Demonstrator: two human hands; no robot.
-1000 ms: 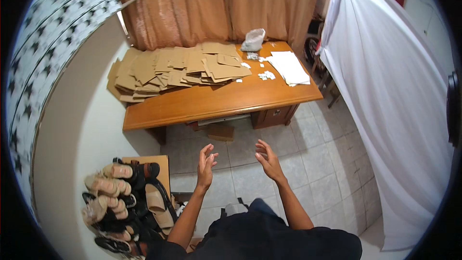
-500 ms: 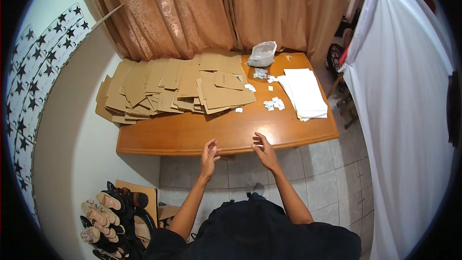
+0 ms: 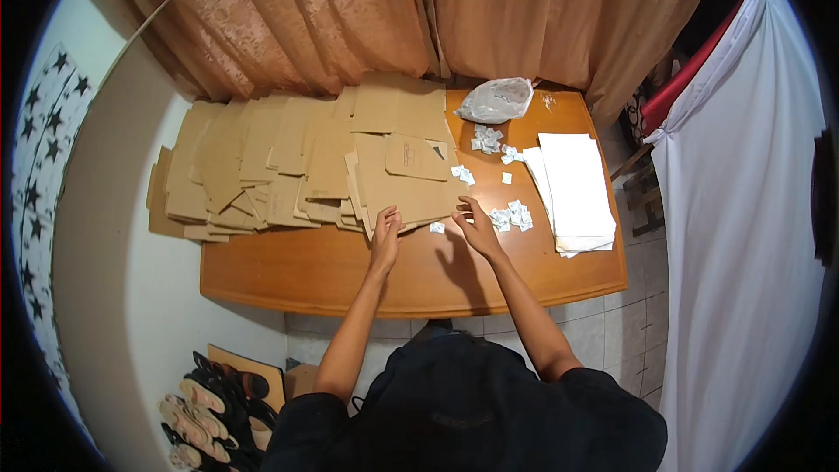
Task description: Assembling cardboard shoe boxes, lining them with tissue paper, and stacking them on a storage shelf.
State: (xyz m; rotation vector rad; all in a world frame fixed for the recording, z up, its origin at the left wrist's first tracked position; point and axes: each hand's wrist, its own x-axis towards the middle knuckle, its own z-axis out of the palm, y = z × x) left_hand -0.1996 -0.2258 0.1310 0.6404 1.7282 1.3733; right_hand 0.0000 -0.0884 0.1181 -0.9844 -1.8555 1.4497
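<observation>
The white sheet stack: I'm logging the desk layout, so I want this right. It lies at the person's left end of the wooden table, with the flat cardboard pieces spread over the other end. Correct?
Not quite. The white sheet stack lies at the person's right end of the wooden table, as the head view shows. The flat cardboard pieces do spread over the other end, the left.

The wooden tabletop [image 3: 350,275] carries overlapping flat cardboard blanks [image 3: 297,166] across its left and centre. A stack of white sheets [image 3: 575,192] lies at the right, a crumpled plastic bag [image 3: 496,100] at the far edge, with small white packets [image 3: 511,217] (loosely scattered) between.
</observation>
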